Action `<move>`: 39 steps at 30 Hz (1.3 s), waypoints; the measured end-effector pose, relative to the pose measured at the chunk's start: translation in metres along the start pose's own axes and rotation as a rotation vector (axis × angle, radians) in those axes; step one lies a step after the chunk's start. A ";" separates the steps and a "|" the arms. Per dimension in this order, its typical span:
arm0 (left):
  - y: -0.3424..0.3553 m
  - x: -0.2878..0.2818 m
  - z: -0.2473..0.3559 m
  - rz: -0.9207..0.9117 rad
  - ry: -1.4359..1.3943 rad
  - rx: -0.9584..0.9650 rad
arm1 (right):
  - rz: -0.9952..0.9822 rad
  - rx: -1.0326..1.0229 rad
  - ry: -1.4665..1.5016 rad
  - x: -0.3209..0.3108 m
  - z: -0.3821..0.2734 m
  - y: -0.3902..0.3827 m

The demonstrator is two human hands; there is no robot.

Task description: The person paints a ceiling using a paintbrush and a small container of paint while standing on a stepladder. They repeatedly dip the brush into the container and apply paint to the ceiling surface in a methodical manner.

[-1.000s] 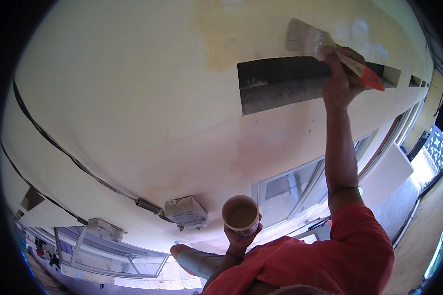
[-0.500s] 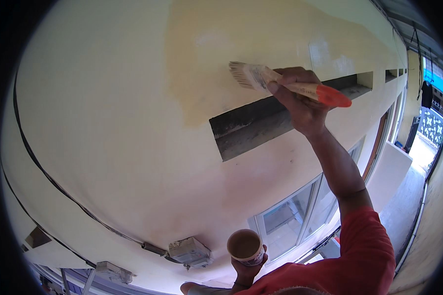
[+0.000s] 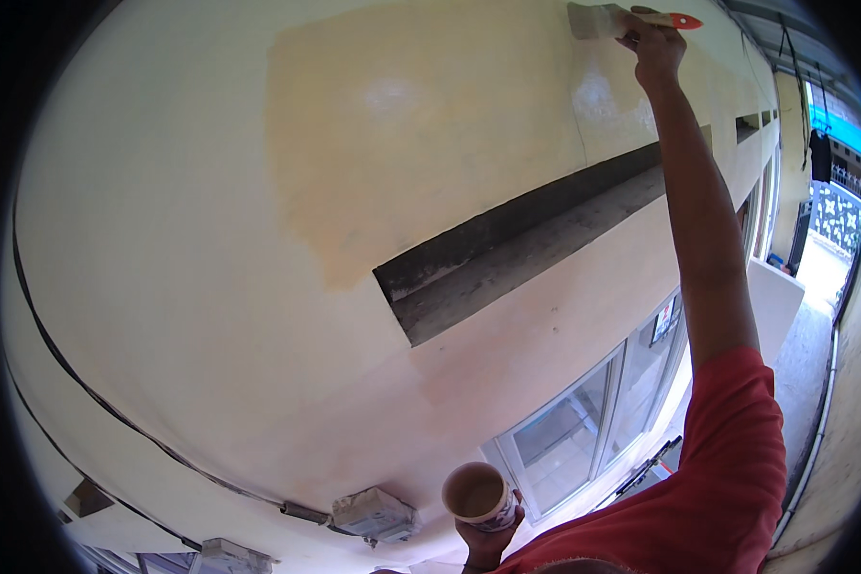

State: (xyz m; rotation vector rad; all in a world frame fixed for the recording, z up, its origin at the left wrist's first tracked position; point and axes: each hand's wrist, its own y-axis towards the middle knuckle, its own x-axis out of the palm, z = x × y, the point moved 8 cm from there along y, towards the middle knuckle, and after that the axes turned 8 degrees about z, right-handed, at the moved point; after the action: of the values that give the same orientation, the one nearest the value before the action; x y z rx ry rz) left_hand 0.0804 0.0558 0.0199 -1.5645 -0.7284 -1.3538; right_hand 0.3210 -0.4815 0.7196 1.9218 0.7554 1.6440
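High at the top of the view, my right hand grips a wide paintbrush by its wooden, red-tipped handle. The brush's bristles lie against or close to the wall, pointing left. Below them spreads a darker yellow painted patch, glossy in places, with an uneven left edge. Low down near my body, my left hand is wrapped round a paint cup. Its mouth faces up, and brownish-yellow liquid shows inside. My right arm is stretched out, in a red sleeve.
A long dark recess cuts into the wall under the painted patch. Below it are glass windows. A grey electrical box and black cables run along the lower left. At right, a narrow passage leads to a patterned gate.
My right hand has carried the brush up and to the right, from just above the recess to the top of the wall. My left hand still holds the cup low.
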 end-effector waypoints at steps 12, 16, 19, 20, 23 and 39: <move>0.013 0.016 -0.001 0.018 0.075 0.039 | 0.071 -0.493 -1.072 0.014 -0.029 0.047; 0.013 0.013 -0.001 -0.012 0.014 0.029 | -0.178 -0.421 -0.523 0.052 -0.044 0.018; 0.015 0.015 -0.003 -0.045 -0.013 0.017 | -0.353 -0.172 -0.166 0.062 -0.070 0.021; 0.014 0.014 -0.003 -0.038 -0.014 0.019 | -0.350 -0.130 -0.071 0.061 -0.072 0.019; 0.018 0.019 -0.007 -0.044 0.003 0.013 | -0.212 -0.047 -0.125 0.033 -0.037 0.053; 0.008 0.022 -0.016 -0.051 0.023 0.029 | -0.199 -0.628 -0.739 0.097 -0.075 -0.032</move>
State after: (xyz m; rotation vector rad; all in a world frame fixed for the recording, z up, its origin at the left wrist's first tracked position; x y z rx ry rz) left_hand 0.0851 0.0350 0.0389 -1.5143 -0.7745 -1.3907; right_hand 0.2553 -0.3896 0.7780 1.7094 0.0967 0.7936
